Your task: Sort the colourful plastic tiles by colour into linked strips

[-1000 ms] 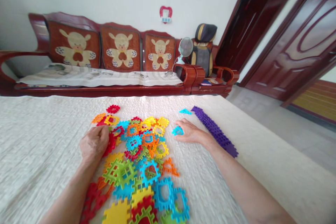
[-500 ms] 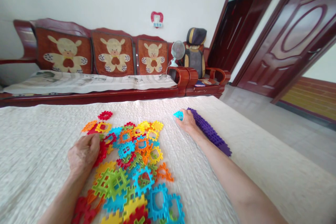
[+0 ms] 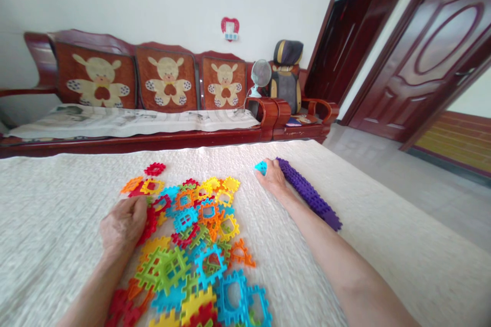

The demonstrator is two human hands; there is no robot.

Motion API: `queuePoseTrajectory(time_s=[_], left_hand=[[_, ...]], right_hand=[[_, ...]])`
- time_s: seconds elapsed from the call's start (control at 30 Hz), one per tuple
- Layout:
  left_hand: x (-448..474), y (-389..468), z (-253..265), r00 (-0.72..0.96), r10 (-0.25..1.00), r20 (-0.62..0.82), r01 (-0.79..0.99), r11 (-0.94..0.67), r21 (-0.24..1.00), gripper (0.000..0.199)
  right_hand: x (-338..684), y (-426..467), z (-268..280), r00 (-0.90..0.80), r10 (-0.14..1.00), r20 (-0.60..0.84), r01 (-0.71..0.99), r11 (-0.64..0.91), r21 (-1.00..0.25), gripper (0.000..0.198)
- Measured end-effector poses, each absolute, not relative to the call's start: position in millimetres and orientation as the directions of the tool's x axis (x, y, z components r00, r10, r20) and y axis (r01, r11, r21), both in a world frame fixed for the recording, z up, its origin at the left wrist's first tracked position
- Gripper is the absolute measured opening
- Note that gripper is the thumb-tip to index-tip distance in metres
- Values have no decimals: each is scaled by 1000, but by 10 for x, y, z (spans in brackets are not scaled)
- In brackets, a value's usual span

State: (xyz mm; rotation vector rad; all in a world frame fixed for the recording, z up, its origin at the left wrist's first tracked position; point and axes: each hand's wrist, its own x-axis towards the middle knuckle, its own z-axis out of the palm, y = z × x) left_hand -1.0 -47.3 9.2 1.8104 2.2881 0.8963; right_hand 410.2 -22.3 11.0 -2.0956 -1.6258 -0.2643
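Note:
My left hand [image 3: 124,222] rests on the cloth as a loose fist at the left side of the pile, close by a red piece [image 3: 149,227]. Its palm and fingertips are turned away, so whatever it may hold is hidden. At the far right, my right hand [image 3: 273,176] closes its fingers around a light blue building piece [image 3: 261,167] that pokes out on the left. Just beside that hand lies a long row of purple studded plates [image 3: 309,193]. Plastic interlocking pieces with toothed edges, like the blue frame [image 3: 232,296] and green window piece [image 3: 163,268], lie heaped between my arms.
A pale textured cloth [image 3: 69,194] covers the table. Beyond its far edge stands a wooden sofa [image 3: 215,138] with bear-patterned cushions. A small fan [image 3: 261,74] and a massage seat cushion [image 3: 286,87] are behind to the right, near a dark red door [image 3: 425,61].
Both hands keep their places and grips. The whole view has shifted very slightly, and the pieces lie as before.

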Motion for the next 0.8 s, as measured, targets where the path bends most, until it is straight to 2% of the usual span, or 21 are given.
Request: queuePoseTrajectory(time_s=[0.4, 0.8], left_hand=[[13, -481, 104, -295, 906, 302, 856, 110, 505, 36], [-8, -457, 64, -293, 904, 313, 858, 104, 503, 35]], right_hand=[[4124, -153, 40, 303, 835, 458, 928, -150, -340, 42], [4119, -131, 68, 339, 835, 434, 913, -179, -368, 45]])
